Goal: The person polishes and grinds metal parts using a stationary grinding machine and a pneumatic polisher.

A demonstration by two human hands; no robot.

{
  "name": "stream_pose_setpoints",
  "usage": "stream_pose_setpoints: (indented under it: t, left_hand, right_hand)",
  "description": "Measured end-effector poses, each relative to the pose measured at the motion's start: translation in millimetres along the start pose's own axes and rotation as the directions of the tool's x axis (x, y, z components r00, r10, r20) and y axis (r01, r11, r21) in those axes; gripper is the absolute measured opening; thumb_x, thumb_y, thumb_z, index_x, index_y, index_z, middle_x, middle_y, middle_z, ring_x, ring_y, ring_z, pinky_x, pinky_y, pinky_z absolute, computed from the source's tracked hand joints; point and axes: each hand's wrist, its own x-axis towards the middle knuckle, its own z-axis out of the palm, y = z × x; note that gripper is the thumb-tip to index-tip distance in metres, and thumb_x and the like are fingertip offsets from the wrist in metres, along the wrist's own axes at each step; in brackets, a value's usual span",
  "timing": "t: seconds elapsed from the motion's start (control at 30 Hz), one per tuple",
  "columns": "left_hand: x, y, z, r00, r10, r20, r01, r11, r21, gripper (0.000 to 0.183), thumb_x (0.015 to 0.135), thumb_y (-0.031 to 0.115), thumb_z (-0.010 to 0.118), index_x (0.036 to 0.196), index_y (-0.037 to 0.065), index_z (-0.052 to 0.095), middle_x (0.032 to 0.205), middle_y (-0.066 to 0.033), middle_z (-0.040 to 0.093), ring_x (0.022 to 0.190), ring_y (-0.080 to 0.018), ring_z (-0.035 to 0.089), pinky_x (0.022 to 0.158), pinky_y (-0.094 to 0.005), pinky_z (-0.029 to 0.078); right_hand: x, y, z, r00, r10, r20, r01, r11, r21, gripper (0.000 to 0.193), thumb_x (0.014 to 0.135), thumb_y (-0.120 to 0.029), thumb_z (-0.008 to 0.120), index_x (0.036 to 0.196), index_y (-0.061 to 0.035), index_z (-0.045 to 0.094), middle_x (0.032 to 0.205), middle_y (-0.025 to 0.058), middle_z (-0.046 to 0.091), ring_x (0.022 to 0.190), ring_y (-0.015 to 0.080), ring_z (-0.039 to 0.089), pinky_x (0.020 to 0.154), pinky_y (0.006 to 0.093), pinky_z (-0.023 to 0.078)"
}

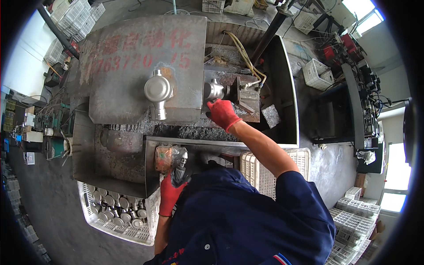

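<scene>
My right hand (223,113), in a red glove with dark fingertips, reaches forward to a silver metal fitting (215,90) seated at the clamping block (248,95). Its fingers are curled at the fitting's near side, and their tips are partly hidden. Low and close to my body, my left hand (171,193), also red-gloved, is closed around a grey ribbed tool with a silver tip (179,171), which points away from me. Another silver fitting, round-capped with a short pipe end (158,91), lies on the steel cover plate (119,97).
Metal chips (194,132) fill the machine's trough. Yellowish hoses (242,54) run to the clamping block. A white crate (152,221) of similar fittings stands at lower left, another white crate (300,160) by my right side. A plastic-wrapped bundle (164,158) sits near my left hand.
</scene>
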Motion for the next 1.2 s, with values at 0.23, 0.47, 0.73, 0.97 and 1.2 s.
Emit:
stream_pose_setpoints:
  t: [0.23, 0.47, 0.73, 0.97, 1.2]
  left_hand:
    - [6.0, -15.0, -7.7, 0.998, -0.014, 0.066, 0.011, 0.998, 0.054, 0.067, 0.074, 0.018, 0.087, 0.132, 0.001, 0.058, 0.106, -0.0226, 0.072, 0.100, -0.0378, 0.071, 0.083, -0.0422, 0.055]
    - [13.6, -18.3, -7.1, 0.995, 0.026, 0.098, -0.031, 0.998, 0.058, 0.071, 0.073, 0.021, 0.088, 0.134, 0.001, 0.058, 0.107, -0.0227, 0.071, 0.101, -0.0381, 0.071, 0.083, -0.0424, 0.055]
    - [16.5, -36.7, -12.4, 0.992, 0.097, 0.079, -0.105, 0.988, 0.109, 0.064, 0.073, 0.022, 0.088, 0.126, -0.001, 0.062, 0.102, -0.0241, 0.072, 0.097, -0.0407, 0.070, 0.081, -0.0428, 0.055]
    - [17.2, -29.0, -11.7, 0.995, -0.005, 0.098, -0.002, 0.998, 0.067, 0.057, 0.073, 0.021, 0.088, 0.118, -0.002, 0.063, 0.101, -0.0234, 0.072, 0.093, -0.0383, 0.072, 0.079, -0.0425, 0.055]
    - [18.9, -32.6, 2.1, 0.989, -0.027, 0.142, 0.010, 0.992, 0.124, 0.065, 0.072, 0.022, 0.088, 0.125, -0.003, 0.061, 0.110, -0.0254, 0.070, 0.103, -0.0399, 0.069, 0.087, -0.0442, 0.054]
  right_hand:
    - [-18.4, 1.3, -17.3, 0.984, 0.068, -0.165, -0.066, 0.998, 0.016, 0.029, 0.089, -0.037, 0.065, 0.108, -0.0148, 0.064, 0.092, 0.0174, 0.065, 0.080, 0.0327, 0.069, 0.064, 0.0451, 0.051]
    - [-36.0, -18.4, -27.5, 0.846, 0.395, -0.357, -0.162, 0.829, 0.534, 0.030, 0.087, -0.039, 0.071, 0.102, -0.0143, 0.064, 0.077, 0.0152, 0.066, 0.073, 0.0378, 0.067, 0.063, 0.0474, 0.053]
    - [-147.4, 5.5, -30.9, 0.793, 0.609, -0.024, -0.198, 0.295, 0.935, 0.032, 0.092, -0.020, 0.069, 0.123, -0.0125, 0.062, 0.077, 0.0142, 0.069, 0.072, 0.0268, 0.071, 0.065, 0.0387, 0.053]
    - [-230.9, 94.2, -2.0, 0.549, 0.812, -0.198, -0.290, 0.408, 0.866, 0.031, 0.100, -0.018, 0.060, 0.127, -0.0046, 0.059, 0.102, 0.0199, 0.072, 0.091, 0.0271, 0.072, 0.076, 0.0381, 0.054]
    - [-219.1, 184.7, 76.6, 0.728, 0.451, 0.516, 0.204, -0.861, 0.465, 0.031, 0.103, -0.034, 0.048, 0.098, -0.0059, 0.060, 0.073, 0.0009, 0.061, 0.049, 0.0097, 0.048, 0.046, 0.0233, 0.043]
